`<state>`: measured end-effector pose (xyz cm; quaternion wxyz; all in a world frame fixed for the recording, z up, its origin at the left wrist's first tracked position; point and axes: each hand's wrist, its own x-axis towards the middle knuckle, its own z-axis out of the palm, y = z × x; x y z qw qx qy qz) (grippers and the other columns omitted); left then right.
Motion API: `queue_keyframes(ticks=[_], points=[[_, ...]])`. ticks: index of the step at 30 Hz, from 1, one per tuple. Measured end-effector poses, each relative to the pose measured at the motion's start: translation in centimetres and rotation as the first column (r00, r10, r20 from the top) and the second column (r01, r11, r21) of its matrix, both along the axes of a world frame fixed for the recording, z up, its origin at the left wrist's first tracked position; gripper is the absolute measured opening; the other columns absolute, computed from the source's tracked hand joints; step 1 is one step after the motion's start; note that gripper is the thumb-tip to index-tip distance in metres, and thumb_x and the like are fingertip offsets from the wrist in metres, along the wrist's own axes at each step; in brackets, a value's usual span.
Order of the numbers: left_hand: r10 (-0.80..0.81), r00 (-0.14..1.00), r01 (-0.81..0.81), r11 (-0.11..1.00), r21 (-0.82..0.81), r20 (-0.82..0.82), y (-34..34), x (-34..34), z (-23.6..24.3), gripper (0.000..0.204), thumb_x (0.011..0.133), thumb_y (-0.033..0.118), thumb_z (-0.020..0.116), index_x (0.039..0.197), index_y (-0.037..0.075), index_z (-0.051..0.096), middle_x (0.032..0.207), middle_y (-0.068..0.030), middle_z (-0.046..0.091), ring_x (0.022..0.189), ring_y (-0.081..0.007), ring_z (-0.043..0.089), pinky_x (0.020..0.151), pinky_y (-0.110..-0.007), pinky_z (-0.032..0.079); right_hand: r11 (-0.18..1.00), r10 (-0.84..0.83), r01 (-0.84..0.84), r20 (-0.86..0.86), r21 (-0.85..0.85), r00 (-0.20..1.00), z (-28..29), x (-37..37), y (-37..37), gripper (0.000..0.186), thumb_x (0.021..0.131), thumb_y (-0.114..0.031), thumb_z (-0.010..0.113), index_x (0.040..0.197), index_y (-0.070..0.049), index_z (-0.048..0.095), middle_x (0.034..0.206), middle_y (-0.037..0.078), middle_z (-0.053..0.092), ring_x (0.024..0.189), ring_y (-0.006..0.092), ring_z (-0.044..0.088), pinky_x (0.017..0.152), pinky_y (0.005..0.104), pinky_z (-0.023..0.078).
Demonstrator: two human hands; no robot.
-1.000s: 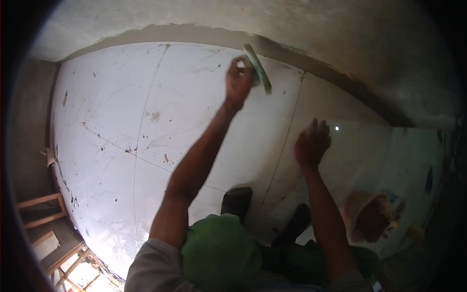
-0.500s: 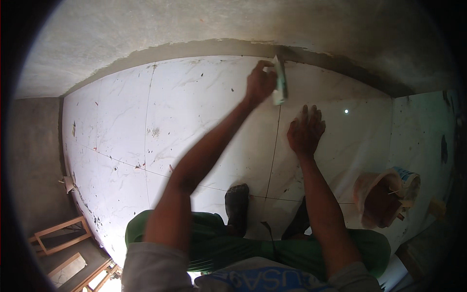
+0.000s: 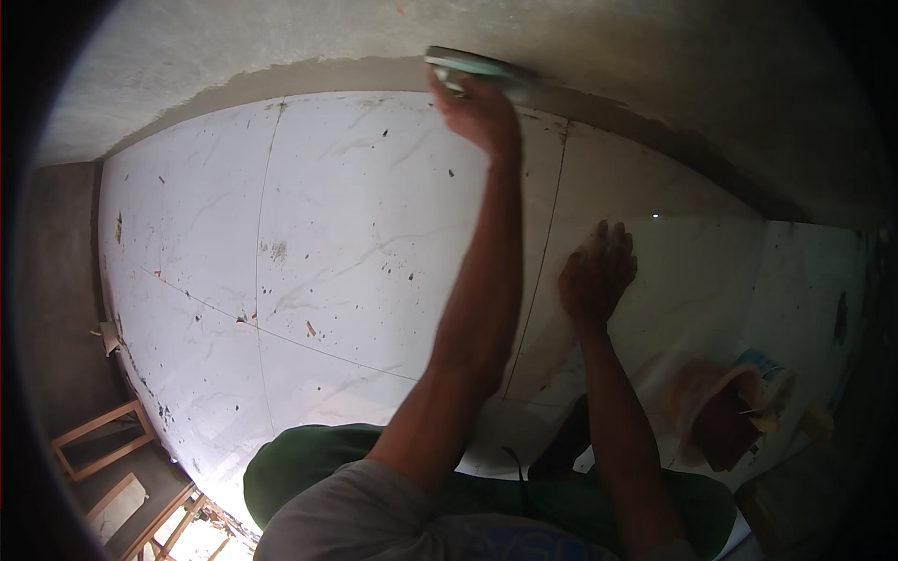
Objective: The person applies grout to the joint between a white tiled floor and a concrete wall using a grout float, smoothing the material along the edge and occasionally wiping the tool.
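My left hand (image 3: 482,114) is raised to the wall at the far edge of the floor, its fingers closed round the handle of a plastering trowel (image 3: 475,63). The trowel's long, pale green plate lies lengthwise against the dark, damp-looking mortar strip (image 3: 327,77) along the base of the wall (image 3: 309,33). Motion smears its right end. To the right, my right hand (image 3: 599,276) rests on the white floor tiles (image 3: 351,215) with fingers stretched out and nothing in it.
At the right, a reddish tub (image 3: 692,407) stands tilted-looking beside a blue-and-white bucket (image 3: 772,374). Dark and reddish crumbs dot the tiles. Wooden frames (image 3: 103,435) lie at the lower left. My green-clad knees (image 3: 309,458) are at the near edge.
My left hand has moved up to the wall, turning the trowel from upright above the tiles to lengthwise along the strip. My right hand stays on the tiles as the view shifts slightly.
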<state>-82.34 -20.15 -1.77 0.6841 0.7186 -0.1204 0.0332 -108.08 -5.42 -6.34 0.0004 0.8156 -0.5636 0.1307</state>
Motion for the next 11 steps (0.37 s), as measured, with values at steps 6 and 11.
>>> queue_keyframes(ticks=[6, 11], points=[[-0.014, 0.968, 0.024, 0.999, 0.039, -0.249, -0.9, -4.4, -0.1, 0.048, 0.109, 0.027, 0.055, 0.145, -0.004, 0.062, 0.131, -0.0337, 0.067, 0.117, -0.0453, 0.069, 0.098, -0.052, 0.054, 0.996, -0.088, 0.091, -0.099, 0.018, 0.991, -0.5, -0.7, -0.5, 0.063, 0.1, -0.03, 0.056, 0.158, -0.006, 0.046, 0.162, 0.024, 0.043, 0.154, 0.0443, 0.037, 0.12, 0.0662, 0.03], [-0.084, 0.953, 0.035, 0.985, -0.168, -0.291, -3.0, -3.0, -2.2, 0.047, 0.105, 0.022, 0.06, 0.138, -0.011, 0.064, 0.105, -0.0285, 0.076, 0.092, -0.0368, 0.075, 0.075, -0.045, 0.063, 0.998, -0.064, 0.064, -0.007, 0.011, 0.998, -2.1, -2.5, -1.0, 0.06, 0.098, -0.03, 0.059, 0.15, -0.001, 0.053, 0.16, 0.024, 0.047, 0.155, 0.0432, 0.035, 0.122, 0.0658, 0.027]])
